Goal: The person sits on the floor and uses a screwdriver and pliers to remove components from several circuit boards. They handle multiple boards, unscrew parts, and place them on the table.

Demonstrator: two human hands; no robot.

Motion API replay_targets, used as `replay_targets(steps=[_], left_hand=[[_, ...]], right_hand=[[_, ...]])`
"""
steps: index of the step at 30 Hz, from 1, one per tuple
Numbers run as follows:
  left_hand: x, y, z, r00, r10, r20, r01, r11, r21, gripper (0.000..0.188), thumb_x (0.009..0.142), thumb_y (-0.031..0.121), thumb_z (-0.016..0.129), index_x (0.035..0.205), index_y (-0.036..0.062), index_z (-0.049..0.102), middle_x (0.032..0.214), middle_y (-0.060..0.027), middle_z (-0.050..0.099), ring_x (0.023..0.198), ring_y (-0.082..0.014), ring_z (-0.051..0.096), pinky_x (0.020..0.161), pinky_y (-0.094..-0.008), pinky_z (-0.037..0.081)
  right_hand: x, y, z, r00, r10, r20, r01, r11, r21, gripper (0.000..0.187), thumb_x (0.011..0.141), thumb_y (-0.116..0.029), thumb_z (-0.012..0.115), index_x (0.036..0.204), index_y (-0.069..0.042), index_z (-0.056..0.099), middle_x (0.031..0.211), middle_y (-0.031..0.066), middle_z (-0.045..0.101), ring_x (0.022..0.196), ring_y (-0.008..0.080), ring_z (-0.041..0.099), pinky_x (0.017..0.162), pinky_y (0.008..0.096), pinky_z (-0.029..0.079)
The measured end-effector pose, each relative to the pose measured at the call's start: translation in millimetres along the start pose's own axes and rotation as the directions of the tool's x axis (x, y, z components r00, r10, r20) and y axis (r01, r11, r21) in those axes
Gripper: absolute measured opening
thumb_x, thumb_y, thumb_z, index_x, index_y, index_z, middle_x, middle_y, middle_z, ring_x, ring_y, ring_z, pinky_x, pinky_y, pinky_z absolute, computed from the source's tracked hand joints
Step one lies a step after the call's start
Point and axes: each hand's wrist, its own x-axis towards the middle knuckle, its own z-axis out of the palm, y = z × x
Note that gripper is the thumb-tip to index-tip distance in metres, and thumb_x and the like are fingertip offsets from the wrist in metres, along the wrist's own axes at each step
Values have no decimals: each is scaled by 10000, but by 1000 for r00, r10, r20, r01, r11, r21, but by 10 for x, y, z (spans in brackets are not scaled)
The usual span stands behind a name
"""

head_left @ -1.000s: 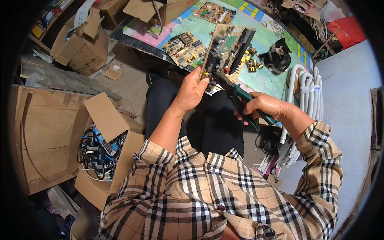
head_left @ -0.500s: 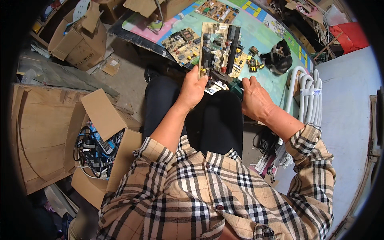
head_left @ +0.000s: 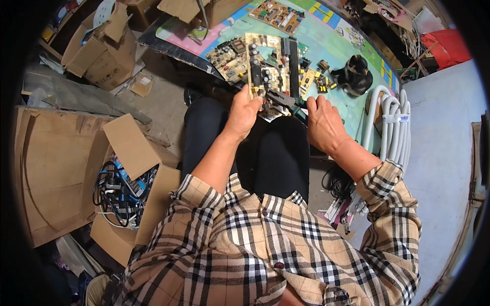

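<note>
My left hand [head_left: 241,113] pinches the near left corner of a tan circuit board [head_left: 275,43] between thumb and fingers. The board is crowded with capacitors and carries a long black heat sink [head_left: 294,69] along its right side. My right hand [head_left: 325,124] is closed around the dark green handles of pliers [head_left: 299,111]. Their dark jaws [head_left: 280,98] lie at the board's near edge; whether they grip a part there cannot be made out. Behind the held board, another circuit board [head_left: 224,58] rests on the table at the left.
A colourful table [head_left: 326,46] bears a further board [head_left: 277,16], small yellow-and-black parts [head_left: 322,84] and a cat [head_left: 354,76] at the right. Bundled white tubing [head_left: 395,120] stands right of it. At the left are an open carton [head_left: 166,191] of cables and another carton [head_left: 99,61].
The held board has shifted a little to the left and turned more of its face into view. My right hand and the pliers have moved slightly; both grips stay closed.
</note>
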Motion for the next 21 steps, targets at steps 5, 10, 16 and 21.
replay_targets(steps=[5, 10, 16, 21], left_hand=[[-46, 101, -157, 965, -143, 218, 80, 958, 276, 384, 904, 48, 505, 1283, -12, 484, 952, -2, 594, 802, -70, 503, 712, -227, 421], [26, 230, -250, 933, -171, 318, 95, 966, 240, 380, 904, 35, 516, 1279, -17, 483, 955, 6, 566, 790, -61, 487, 700, -224, 428], [44, 257, -167, 898, -227, 377, 203, 974, 103, 437, 909, 48, 533, 1332, -7, 438, 982, 4, 567, 801, -60, 505, 698, -215, 429], [-4, 75, -279, 940, -243, 238, 263, 963, -58, 444, 919, 25, 519, 1349, -5, 415, 1124, -48, 591, 952, -108, 587, 834, -259, 481]], right_hand=[[-98, 77, -98, 958, -14, 285, -75, 952, 297, 346, 745, -72, 581, 1053, 59, 493, 978, 278, 554, 939, 454, 583, 838, 487, 478], [-8, 178, -316, 860, -157, 486, -157, 824, 545, 379, 725, -58, 596, 1083, 62, 551, 938, 241, 626, 893, 313, 627, 812, 397, 484], [-231, 347, -124, 725, -325, 607, -592, 156, 791, 359, 713, -11, 492, 1064, 29, 556, 915, 124, 628, 842, 204, 610, 717, 329, 516], [-421, 183, -38, 830, -367, 421, -558, -523, 644, 516, 617, -25, 514, 1128, 40, 507, 996, 173, 597, 843, 248, 577, 708, 381, 477]])
